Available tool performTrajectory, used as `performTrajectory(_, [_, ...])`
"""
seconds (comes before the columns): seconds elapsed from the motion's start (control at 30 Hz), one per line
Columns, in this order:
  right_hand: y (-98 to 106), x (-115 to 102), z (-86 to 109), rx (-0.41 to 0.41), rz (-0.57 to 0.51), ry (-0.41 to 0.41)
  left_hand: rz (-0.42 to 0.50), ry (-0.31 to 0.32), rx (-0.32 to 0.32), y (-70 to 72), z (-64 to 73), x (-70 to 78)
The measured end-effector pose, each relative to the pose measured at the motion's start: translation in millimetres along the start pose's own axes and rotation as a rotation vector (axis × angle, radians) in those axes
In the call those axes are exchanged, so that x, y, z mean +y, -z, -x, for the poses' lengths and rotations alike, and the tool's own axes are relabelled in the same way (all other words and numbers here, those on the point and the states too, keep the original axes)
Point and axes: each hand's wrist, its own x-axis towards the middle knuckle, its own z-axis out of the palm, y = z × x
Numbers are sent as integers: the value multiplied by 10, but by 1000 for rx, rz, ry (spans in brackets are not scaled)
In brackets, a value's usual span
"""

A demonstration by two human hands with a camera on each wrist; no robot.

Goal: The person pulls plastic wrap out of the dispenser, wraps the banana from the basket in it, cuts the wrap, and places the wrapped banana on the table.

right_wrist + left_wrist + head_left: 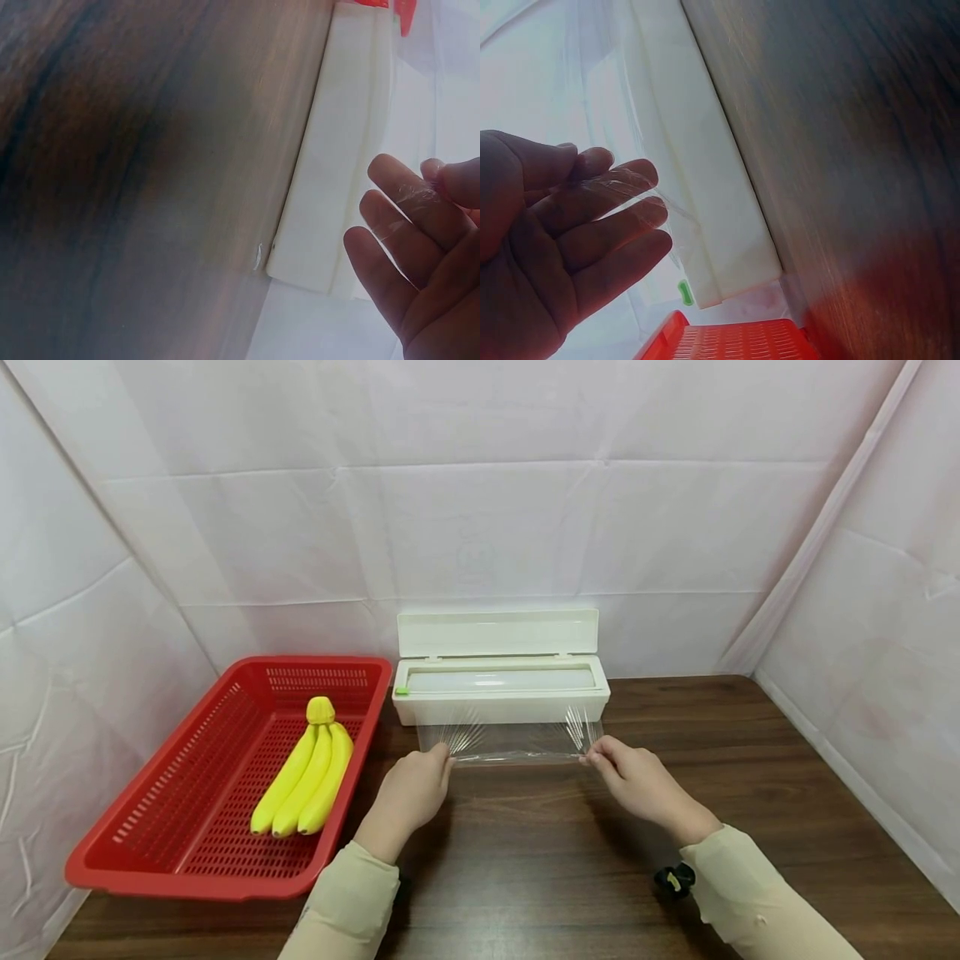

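Note:
A sheet of clear cling film (517,743) stretches forward from a white cling film dispenser (502,708), whose lid (498,633) stands raised at the back. My left hand (412,789) pinches the film's near left corner between thumb and index finger; in the left wrist view the other fingers (619,244) extend behind the film. At the near right corner, my right hand (637,781) pinches the film the same way, its remaining fingers (394,225) spread in the right wrist view. Creases fan out from both pinched corners. The film roll (498,680) shows inside the dispenser.
A red plastic basket (202,885) sits on the left of the dark wooden table (540,868), holding a bunch of yellow bananas (307,777). A small green slider (402,691) is at the dispenser's left end. White cloth walls (480,527) enclose the back and sides.

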Motion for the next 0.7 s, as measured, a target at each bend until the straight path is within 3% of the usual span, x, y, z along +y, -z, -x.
performTrajectory(0.7, [3,-15,21,-17,12,9,13,7,-46,50,35,33])
